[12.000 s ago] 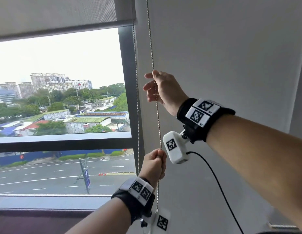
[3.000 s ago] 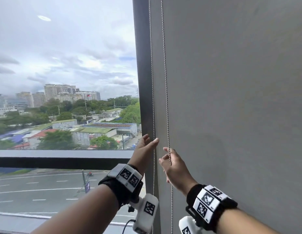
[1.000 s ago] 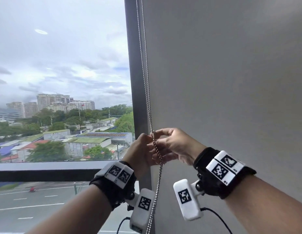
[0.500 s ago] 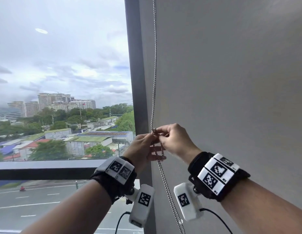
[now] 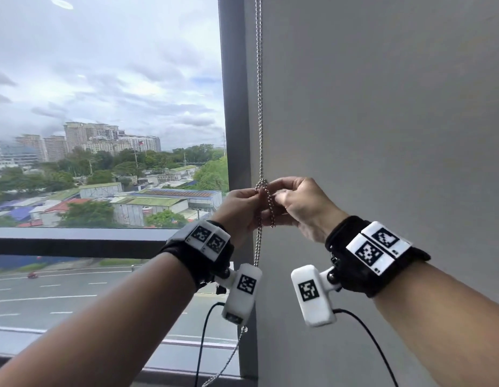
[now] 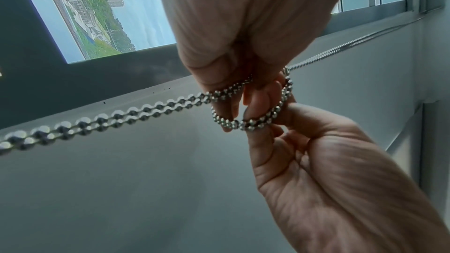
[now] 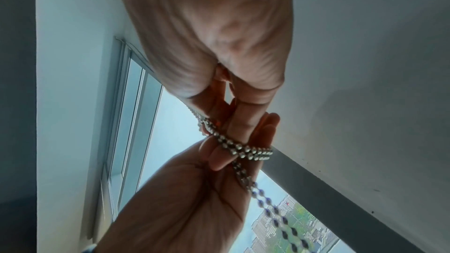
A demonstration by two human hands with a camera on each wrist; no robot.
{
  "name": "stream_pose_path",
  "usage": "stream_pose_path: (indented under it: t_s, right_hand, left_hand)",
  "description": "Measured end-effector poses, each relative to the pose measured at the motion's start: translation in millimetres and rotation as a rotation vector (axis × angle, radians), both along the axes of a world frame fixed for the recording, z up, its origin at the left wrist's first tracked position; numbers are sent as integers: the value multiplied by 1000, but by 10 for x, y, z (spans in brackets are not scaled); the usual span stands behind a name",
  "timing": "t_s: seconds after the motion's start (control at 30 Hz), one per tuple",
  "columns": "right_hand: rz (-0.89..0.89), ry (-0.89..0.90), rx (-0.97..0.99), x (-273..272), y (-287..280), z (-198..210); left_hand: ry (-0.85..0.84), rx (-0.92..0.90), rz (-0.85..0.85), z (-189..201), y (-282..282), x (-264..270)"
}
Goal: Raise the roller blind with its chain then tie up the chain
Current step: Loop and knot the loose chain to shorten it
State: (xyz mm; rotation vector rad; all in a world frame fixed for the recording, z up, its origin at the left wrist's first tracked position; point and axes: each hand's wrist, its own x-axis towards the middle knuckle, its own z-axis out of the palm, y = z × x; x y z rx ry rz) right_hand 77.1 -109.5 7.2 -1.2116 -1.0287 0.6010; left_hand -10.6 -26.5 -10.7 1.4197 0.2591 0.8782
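Observation:
The metal bead chain (image 5: 260, 107) hangs doubled along the dark window frame (image 5: 234, 107), against the grey wall. At chest height my left hand (image 5: 253, 197) and right hand (image 5: 279, 196) meet on it, and each pinches the two strands. A small loop of chain (image 5: 268, 203) is wound between the fingertips. In the left wrist view the loop (image 6: 255, 122) curls round a fingertip of the right hand (image 6: 340, 170). In the right wrist view the strands (image 7: 243, 149) cross over the fingers of both hands. The slack tail (image 5: 228, 358) hangs below my left wrist. The blind is out of view above.
The grey wall (image 5: 382, 135) fills the right side, close behind the hands. The window glass (image 5: 103, 107) and a dark horizontal rail (image 5: 75, 241) lie to the left. Camera cables (image 5: 365, 339) dangle beneath both wrists.
The blind's bottom edge, seen twelve seconds ago, has gone up out of view. Over the last second both hands have come together on the chain and wound a loop in it.

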Motion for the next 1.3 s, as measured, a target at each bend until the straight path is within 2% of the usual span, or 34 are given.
stream_pose_path:
  t_s: [0.23, 0.4, 0.47, 0.53, 0.6, 0.7, 0.83, 0.87, 0.93, 0.97, 1.03, 1.07, 1.1, 1.13, 1.17, 1.23, 1.3]
  right_hand:
    - [73, -86, -108, 149, 15, -31]
    - [105, -313, -159, 90, -2, 30]
    - [-16, -454, -166, 76, 19, 56]
    - [-222, -621, -122, 109, 53, 86]
    - [-365, -674, -34, 157, 65, 125]
    - [-446, -661, 98, 237, 18, 229]
    - [-586, -948, 140, 326, -88, 363]
    - [-644, -970, 139, 344, -98, 384]
    - [-690, -859, 152, 407, -86, 394]
    - [-633, -683, 154, 417, -84, 403]
    - [-402, -263, 107, 407, -98, 402]
    - [-316, -163, 70, 403, -104, 392]
    - [-295, -179, 32, 419, -103, 378]
    - [-331, -280, 11, 441, -102, 365]
    - [-420, -458, -8, 465, -108, 352]
    - [-694, -838, -57, 475, -156, 333]
    - [-889, -1077, -97, 494, -209, 301]
  left_hand:
    - [26, 8, -18, 94, -81, -17]
    - [8, -27, -58, 90, -97, -22]
    - [45, -24, -62, 67, -69, -54]
    - [74, -21, -57, 39, -55, -86]
    - [90, -46, -49, 13, -44, -90]
    - [110, -58, -45, 5, -51, -87]
    - [159, -24, -2, 17, -40, -93]
    - [176, -14, 8, 13, -28, -98]
    - [204, 2, 14, -1, 3, -116]
    - [213, 7, 19, -8, 29, -123]
    - [227, 14, 29, -11, 72, -131]
    - [230, 14, 33, -8, 86, -132]
    - [233, 12, 39, -7, 95, -131]
    - [239, 14, 50, -4, 98, -131]
    - [246, 19, 65, -3, 97, -136]
    - [255, 34, 106, -5, 100, -163]
    - [271, 65, 156, 0, 124, -197]
